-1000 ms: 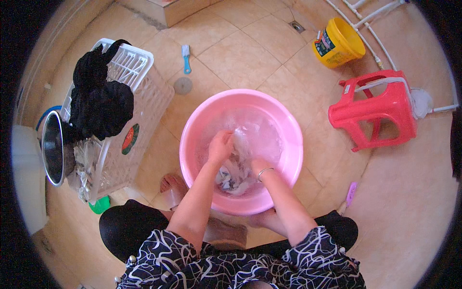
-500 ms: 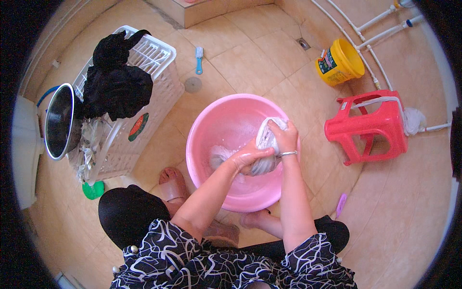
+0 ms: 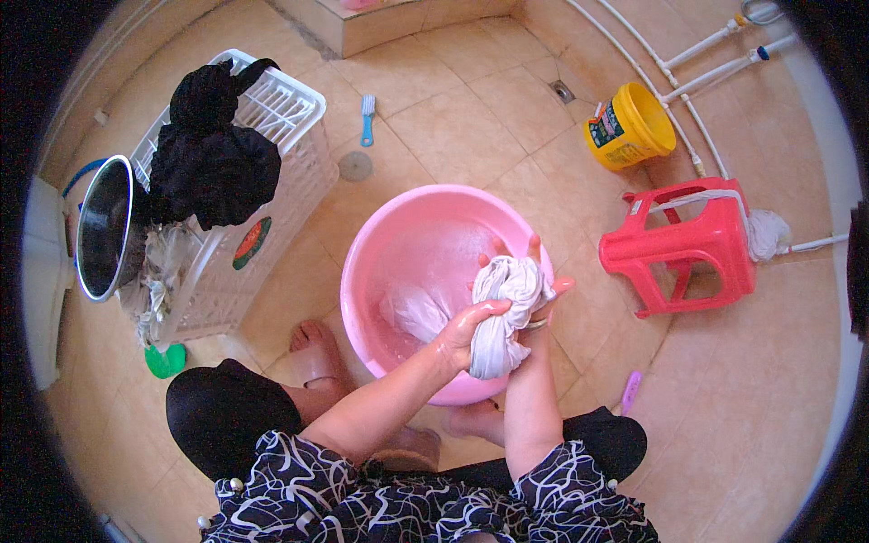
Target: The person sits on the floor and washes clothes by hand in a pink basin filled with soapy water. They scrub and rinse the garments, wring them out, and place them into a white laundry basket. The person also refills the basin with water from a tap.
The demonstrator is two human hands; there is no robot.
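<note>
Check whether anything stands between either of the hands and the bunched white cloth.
Nothing visible does. The left hand has its thumb pressed on the bunched white cloth, which lies against the right hand; the cloth's underside is hidden.

I see the left hand [image 3: 469, 333] and right hand [image 3: 556, 291] have come up from the pink tub's [image 3: 357, 308] water with a bunched white cloth [image 3: 507, 294]; the right fingers have spread.
</note>
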